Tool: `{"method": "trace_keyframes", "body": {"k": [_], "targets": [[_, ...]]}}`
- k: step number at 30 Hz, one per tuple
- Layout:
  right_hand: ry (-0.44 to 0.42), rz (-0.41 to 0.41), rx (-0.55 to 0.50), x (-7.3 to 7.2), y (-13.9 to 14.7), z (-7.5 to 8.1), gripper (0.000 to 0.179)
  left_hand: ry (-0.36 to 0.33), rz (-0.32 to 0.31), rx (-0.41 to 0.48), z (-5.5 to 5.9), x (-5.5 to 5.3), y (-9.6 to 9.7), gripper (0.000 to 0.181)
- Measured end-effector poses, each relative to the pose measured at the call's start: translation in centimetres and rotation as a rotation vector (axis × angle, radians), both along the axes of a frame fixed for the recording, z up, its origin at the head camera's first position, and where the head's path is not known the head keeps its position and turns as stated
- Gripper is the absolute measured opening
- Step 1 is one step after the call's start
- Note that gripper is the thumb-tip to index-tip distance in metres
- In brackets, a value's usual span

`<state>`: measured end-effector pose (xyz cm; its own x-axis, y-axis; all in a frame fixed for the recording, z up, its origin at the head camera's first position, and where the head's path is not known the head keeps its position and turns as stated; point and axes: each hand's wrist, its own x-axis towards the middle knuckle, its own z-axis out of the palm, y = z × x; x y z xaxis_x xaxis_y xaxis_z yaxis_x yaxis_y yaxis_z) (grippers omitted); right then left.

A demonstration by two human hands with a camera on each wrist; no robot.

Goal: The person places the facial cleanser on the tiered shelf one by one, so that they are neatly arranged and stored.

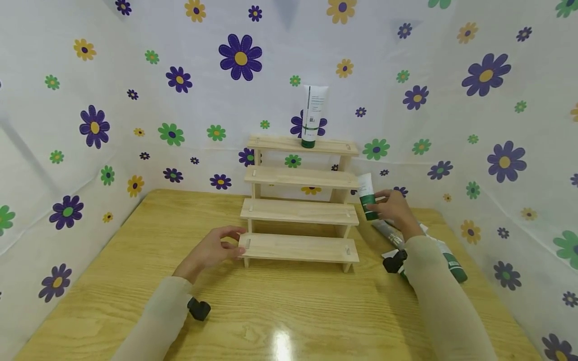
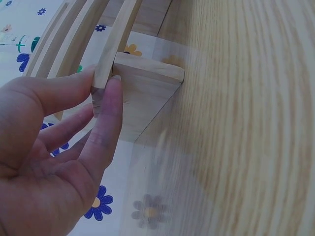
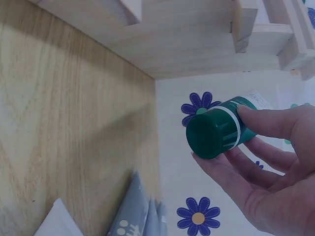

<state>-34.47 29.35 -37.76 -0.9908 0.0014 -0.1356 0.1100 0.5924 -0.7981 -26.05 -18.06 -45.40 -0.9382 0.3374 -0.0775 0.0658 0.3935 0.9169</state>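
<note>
A four-step wooden display rack (image 1: 298, 210) stands on the table. My left hand (image 1: 218, 246) pinches the left end of its lowest shelf (image 2: 102, 73) between thumb and fingers. At the rack's right side my right hand (image 1: 392, 206) holds a white and green squeeze tube (image 1: 368, 198), raised off the table, tilted, with its green cap downward. In the right wrist view the thumb and fingers grip the tube (image 3: 229, 123) just above the cap. Another white tube (image 1: 314, 115) with a dark green cap stands upright on the top shelf.
Several tubes lie on the table to the right, among them a grey tube (image 1: 389, 233) and a green-capped tube (image 1: 455, 265), partly hidden by my right forearm. A white flowered cloth (image 1: 189, 100) surrounds the wooden table (image 1: 253, 311) at the back and sides.
</note>
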Motion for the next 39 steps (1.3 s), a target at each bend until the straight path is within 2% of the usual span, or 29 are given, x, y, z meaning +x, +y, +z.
{"method": "trace_keyframes", "body": {"k": [6, 20, 32, 39], "targets": [[0.028, -0.014, -0.019, 0.2, -0.2, 1.2, 0.064, -0.007, 0.009, 0.009, 0.2, 0.1, 0.1, 0.056], [0.106, -0.029, -0.051, 0.7, -0.4, 3.7, 0.066, -0.026, 0.030, 0.004, -0.2, -0.2, 0.1, 0.054], [0.191, -0.044, -0.012, 1.2, -1.8, 6.3, 0.065, -0.014, 0.023, -0.006, -0.3, -0.2, 0.0, 0.054], [0.229, -0.019, -0.021, 1.3, -2.9, 7.3, 0.065, -0.016, 0.025, -0.006, -0.2, -0.1, 0.0, 0.054]]}}
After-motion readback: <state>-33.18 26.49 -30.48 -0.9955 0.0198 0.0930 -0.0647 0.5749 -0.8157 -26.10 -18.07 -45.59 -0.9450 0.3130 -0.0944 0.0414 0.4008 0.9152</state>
